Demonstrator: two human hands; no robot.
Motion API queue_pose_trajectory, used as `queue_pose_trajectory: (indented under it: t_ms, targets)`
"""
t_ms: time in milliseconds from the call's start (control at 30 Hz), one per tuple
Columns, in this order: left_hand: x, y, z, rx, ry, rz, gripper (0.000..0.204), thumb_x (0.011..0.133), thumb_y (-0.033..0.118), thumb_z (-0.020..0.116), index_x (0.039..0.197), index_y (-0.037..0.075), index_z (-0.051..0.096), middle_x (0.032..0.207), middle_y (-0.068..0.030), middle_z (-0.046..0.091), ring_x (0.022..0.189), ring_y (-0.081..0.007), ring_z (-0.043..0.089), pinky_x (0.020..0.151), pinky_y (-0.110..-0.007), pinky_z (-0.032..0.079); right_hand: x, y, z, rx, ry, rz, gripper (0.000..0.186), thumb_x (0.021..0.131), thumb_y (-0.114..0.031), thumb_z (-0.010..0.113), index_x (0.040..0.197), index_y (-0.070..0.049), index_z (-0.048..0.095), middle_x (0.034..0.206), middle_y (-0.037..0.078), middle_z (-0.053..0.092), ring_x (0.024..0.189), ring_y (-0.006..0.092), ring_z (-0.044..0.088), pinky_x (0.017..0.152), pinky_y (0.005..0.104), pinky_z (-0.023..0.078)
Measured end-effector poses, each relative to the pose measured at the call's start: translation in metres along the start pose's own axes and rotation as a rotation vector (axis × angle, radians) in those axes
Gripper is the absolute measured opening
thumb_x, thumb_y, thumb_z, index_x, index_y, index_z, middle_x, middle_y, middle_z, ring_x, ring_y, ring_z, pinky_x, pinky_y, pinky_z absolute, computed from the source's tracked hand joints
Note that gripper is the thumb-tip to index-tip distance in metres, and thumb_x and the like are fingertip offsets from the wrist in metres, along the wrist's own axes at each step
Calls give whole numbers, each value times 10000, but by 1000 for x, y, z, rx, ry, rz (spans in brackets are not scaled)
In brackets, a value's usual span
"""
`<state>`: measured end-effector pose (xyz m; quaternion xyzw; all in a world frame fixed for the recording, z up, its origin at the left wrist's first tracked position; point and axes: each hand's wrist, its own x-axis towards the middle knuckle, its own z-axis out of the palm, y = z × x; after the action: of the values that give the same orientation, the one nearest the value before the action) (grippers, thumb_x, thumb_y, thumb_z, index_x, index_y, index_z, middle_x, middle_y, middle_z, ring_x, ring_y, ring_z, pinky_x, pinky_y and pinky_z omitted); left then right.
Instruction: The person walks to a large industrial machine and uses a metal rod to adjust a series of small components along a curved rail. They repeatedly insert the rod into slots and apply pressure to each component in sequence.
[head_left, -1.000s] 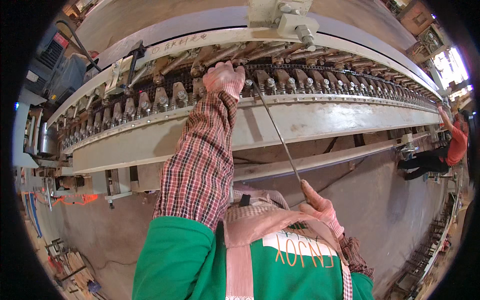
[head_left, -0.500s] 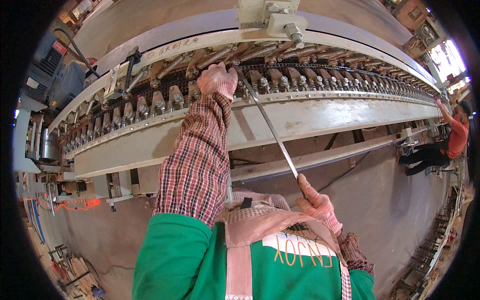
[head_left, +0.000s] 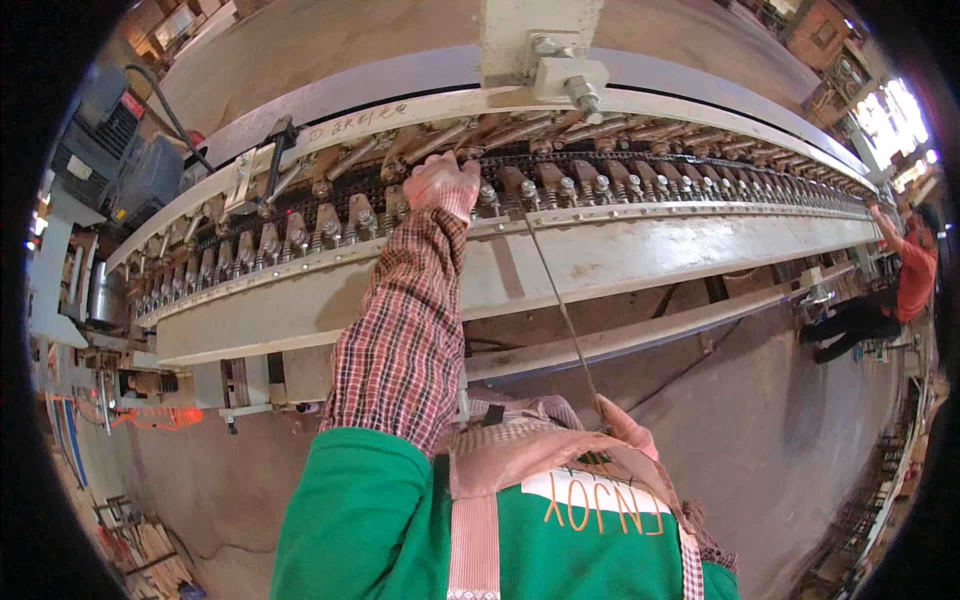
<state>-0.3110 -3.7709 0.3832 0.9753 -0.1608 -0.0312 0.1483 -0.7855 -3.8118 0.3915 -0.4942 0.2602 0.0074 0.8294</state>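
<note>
My left hand (head_left: 443, 187) reaches up to the long machine, its fingers curled down at the row of rollers and spring-loaded brackets (head_left: 362, 216). What those fingers hold, if anything, is hidden behind the hand. Low in front of my body, my right hand (head_left: 630, 432) is closed around the lower end of a thin metal strip (head_left: 562, 307). The strip slants up and to the left, its upper end overlapping the machine's pale front beam (head_left: 640, 250) just right of my left hand. My apron (head_left: 540, 455) covers part of the right hand.
A dark chain (head_left: 640, 152) runs along the machine between the rows of rollers. Above it, a metal post with a large bolt (head_left: 582, 92) stands out. Motor housings (head_left: 140, 175) are at the left end. Another person in a red shirt (head_left: 915, 280) works at the far right.
The strip's upper end has come away from the rollers by my left hand, down to the front beam. My right hand has drawn down toward my body. My left hand stays at the rollers.
</note>
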Motion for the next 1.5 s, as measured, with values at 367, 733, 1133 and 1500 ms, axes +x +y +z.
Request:
queue_pose_trajectory:
  t_ms: [367, 733, 1133, 1500]
  targets:
    - [-48, 8, 22, 146, 321, 228, 568, 947, 559, 508, 1335, 166, 640, 1398, -91, 613, 1293, -296, 538, 1110, -439, 368, -17, -54, 11, -189, 273, 276, 407, 989, -190, 612, 1347, 2, 597, 842, 58, 662, 698, 107, 588, 618, 257, 463]
    - [-42, 82, 15, 115, 80, 265, 560, 958, 460, 484, 1399, 124, 566, 1397, -122, 600, 1257, -331, 563, 1084, -464, 417, -15, -30, 6, -235, 573, -46, 510, 983, -97, 555, 1491, -67, 518, 742, -24, 576, 589, 59, 458, 513, 220, 371]
    - [-7, 100, 28, -1, -118, 191, 534, 945, 468, 507, 1357, 134, 570, 1341, -138, 620, 1225, -348, 594, 1023, -500, 463, -4, -114, 3, -361, 508, 234, 520, 991, -147, 557, 1509, -147, 511, 625, -32, 502, 479, 41, 394, 429, 217, 329]
    - [-10, 94, 25, 13, -3, 231, 524, 950, 452, 529, 1325, 93, 596, 1310, -125, 637, 1207, -330, 603, 1018, -467, 477, -9, -131, -2, -461, 493, 265, 505, 999, -163, 575, 1500, -148, 524, 658, -65, 484, 538, 34, 433, 463, 225, 363]
